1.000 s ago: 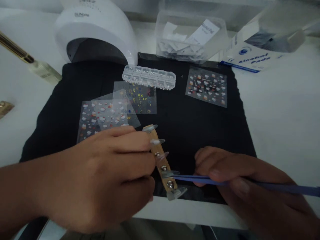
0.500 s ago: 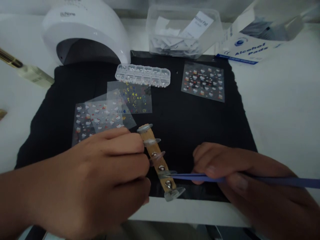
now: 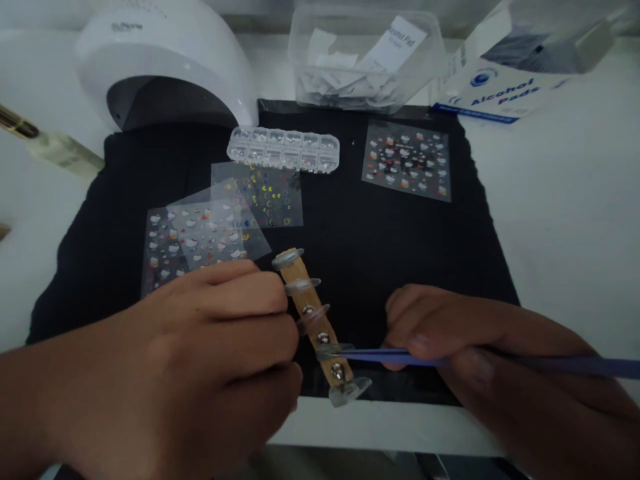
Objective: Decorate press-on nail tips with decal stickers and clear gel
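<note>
Left hand (image 3: 200,360) has its grip clenched on the wooden strip (image 3: 314,320) of clear nail tips — long axis running from far-left to near-right over the black mat (image 3: 390,267). Right hand (image 3: 480,353) pinches blue tweezers (image 3: 400,357), tips pointing left at the strip — white desk (image 3: 565,220) all around.

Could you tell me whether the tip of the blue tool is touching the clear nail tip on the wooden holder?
Touching: in the head view the blue tool ends right on the clear nail tip, no gap.
</note>
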`<state>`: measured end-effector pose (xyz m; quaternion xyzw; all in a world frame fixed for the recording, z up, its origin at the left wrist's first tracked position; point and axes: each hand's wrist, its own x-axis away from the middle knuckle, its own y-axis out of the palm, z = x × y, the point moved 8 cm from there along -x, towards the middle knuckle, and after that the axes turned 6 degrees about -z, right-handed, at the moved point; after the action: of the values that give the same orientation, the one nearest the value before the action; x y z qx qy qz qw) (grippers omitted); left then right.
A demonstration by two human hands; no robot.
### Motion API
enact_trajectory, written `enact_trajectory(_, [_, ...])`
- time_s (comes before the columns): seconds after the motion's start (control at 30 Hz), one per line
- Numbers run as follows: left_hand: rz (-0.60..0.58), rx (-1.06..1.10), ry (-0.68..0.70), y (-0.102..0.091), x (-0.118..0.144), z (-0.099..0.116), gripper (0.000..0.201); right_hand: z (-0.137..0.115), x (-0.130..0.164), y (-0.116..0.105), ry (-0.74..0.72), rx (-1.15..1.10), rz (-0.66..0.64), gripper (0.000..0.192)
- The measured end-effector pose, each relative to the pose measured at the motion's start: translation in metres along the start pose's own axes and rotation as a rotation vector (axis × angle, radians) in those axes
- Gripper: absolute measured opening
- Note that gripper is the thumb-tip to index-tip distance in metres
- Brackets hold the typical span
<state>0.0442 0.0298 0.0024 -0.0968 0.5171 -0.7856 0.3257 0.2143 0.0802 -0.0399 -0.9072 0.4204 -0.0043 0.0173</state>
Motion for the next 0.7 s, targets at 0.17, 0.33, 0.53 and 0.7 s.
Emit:
enact_trajectory(0.17, [-0.005, 0.006, -0.002, -0.0005, -0.0016, -0.0003, 0.016, -0.004, -0.0016, 0.0023, -0.022, 0.009, -0.031, 0.021])
enact_trajectory(0.33, [-0.005, 0.02, 0.001, -0.0009, -0.0034, 0.0, 0.014, -0.003, -0.0019, -0.0001, -0.014, 0.039, -0.011, 0.021])
enact_trajectory(0.53, [0.003, 0.028, -0.001, -0.002, -0.0056, 0.0001, 0.011, 0.0014, 0.0, -0.0002, 0.009, 0.024, -0.02, 0.021])
enact_trajectory(0.7, [-0.006, 0.034, 0.003, -0.0011, -0.0089, 0.0005, 0.016, -0.0007, 0.0009, 0.0041, 0.011, 0.011, -0.019, 0.021])
